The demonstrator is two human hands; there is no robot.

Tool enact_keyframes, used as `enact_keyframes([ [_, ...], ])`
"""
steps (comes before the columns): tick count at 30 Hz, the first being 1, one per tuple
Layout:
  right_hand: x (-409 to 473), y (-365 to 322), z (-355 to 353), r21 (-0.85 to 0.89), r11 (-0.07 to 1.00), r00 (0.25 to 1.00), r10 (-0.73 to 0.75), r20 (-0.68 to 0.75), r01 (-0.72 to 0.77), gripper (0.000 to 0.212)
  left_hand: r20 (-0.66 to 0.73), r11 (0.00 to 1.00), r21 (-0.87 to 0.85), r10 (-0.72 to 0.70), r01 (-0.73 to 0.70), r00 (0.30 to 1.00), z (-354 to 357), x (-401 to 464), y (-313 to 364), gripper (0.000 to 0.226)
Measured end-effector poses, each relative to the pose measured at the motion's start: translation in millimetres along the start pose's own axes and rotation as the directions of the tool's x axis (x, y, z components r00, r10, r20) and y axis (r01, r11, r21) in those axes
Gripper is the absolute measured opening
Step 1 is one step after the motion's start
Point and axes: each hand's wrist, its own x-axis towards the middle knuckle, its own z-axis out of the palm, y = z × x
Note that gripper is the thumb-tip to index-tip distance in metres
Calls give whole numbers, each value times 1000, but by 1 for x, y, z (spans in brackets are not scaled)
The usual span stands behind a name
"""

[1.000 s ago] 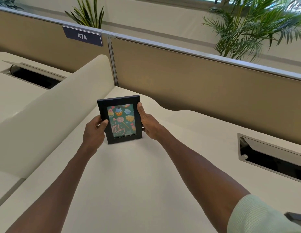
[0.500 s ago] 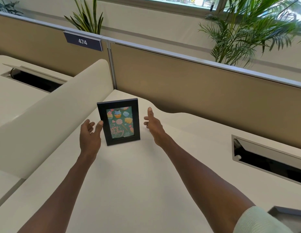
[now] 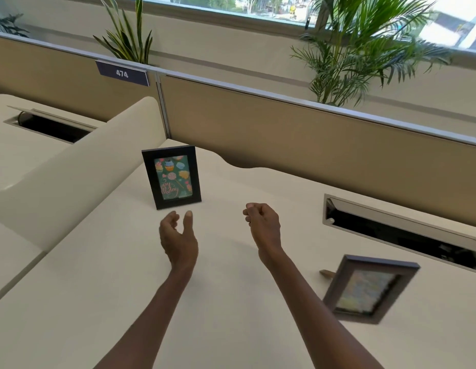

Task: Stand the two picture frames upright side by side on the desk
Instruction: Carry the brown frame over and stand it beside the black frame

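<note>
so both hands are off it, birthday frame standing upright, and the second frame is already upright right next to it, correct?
No. The head view shows the second frame far off to the right, nearer the camera. Both hands, left hand and right hand, are clear of the upright birthday frame.

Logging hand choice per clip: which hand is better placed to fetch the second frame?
Probably the right hand. It is empty and on the same side as the blurred brown picture frame, near the desk's right. The left hand, also empty, sits by the upright black cupcake-print frame.

Cream desk filling the lower frame, black picture frame upright at centre, brown picture frame lower right, blurred
</note>
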Motion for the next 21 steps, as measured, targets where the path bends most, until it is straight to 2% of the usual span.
enact_keyframes([
  [6, -53, 2, -69, -115, 972, 979, -204, 24, 205, 10, 266, 1000, 17, 10, -15, 964, 13, -71, -4, 32],
  [12, -83, 5, -151, -248, 905, 932, -362, -25, 345, 10, 529, 999, 51, -13, -16, 848, 38, -143, -2, 22],
  [19, -97, 10, -246, -381, 824, 841, -511, -176, 420, 6, 692, 997, 56, 6, -61, 722, 68, -211, 11, 22],
  [21, -97, 14, -268, -410, 807, 805, -544, -235, 425, 2, 722, 995, 54, 21, -87, 692, 73, -224, 14, 29],
])
